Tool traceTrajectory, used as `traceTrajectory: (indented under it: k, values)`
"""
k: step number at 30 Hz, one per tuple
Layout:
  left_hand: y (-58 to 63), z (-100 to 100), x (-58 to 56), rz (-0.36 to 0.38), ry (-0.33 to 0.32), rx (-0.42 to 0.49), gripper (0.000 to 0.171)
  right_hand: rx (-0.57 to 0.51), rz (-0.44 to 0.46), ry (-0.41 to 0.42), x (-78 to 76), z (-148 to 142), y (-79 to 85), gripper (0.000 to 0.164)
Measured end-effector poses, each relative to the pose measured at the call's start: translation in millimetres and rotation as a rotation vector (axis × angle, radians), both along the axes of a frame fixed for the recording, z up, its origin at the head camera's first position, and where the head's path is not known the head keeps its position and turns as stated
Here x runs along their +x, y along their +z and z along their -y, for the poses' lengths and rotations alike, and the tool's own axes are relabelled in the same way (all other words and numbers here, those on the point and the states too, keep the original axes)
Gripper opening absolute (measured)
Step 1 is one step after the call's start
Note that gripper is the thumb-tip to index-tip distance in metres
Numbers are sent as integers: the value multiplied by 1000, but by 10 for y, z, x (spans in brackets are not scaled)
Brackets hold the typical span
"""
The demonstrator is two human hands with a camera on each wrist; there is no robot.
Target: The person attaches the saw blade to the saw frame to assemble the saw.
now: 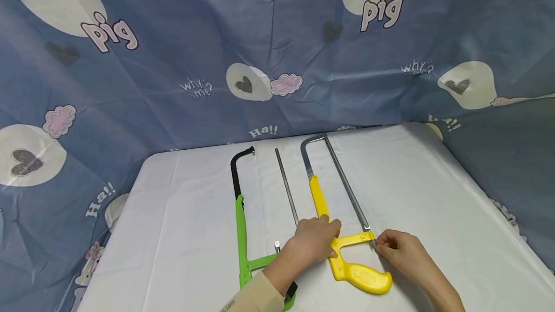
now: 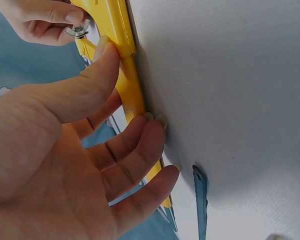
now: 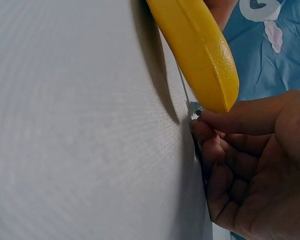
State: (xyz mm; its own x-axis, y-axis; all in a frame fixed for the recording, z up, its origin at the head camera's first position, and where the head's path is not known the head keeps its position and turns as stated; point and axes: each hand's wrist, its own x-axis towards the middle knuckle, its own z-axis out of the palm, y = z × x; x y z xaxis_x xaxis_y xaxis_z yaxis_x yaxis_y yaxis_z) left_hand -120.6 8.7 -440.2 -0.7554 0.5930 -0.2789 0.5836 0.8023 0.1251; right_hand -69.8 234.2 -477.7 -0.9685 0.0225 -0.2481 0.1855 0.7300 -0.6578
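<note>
A yellow hacksaw (image 1: 318,196) lies on the white table, its grey blade (image 1: 347,184) stretched along the right side from the curved metal front to the yellow cross arm. My left hand (image 1: 314,240) grips the frame where the cross arm meets it. In the left wrist view the thumb presses one side and the fingers bend round the other. At the cross arm's outer end, my right hand (image 1: 403,254) pinches a metal wing nut (image 2: 77,31) between thumb and forefinger. The yellow handle (image 3: 205,55) partly covers that spot in the right wrist view.
Left of the yellow saw lies a green hacksaw (image 1: 241,230) with a black front and no blade across it; my left forearm covers part of its handle. A loose thin blade (image 1: 286,182) lies between the saws. Blue printed cloth (image 1: 260,37) hangs behind the table (image 1: 195,215).
</note>
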Motion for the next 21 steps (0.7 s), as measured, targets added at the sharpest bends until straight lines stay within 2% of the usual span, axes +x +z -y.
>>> traceTrajectory:
  k: [3,10,21]
  values:
    - [-18,0,-4,-7,-1,-2,41,8,5,-10,1,19,0,6]
    - [-25,3,-3,2,1,-15,40,-27,77,-43,17,74,17,16]
    - [-6,-15,9,-9,-8,-21,40,-4,73,-50,14,40,40,16]
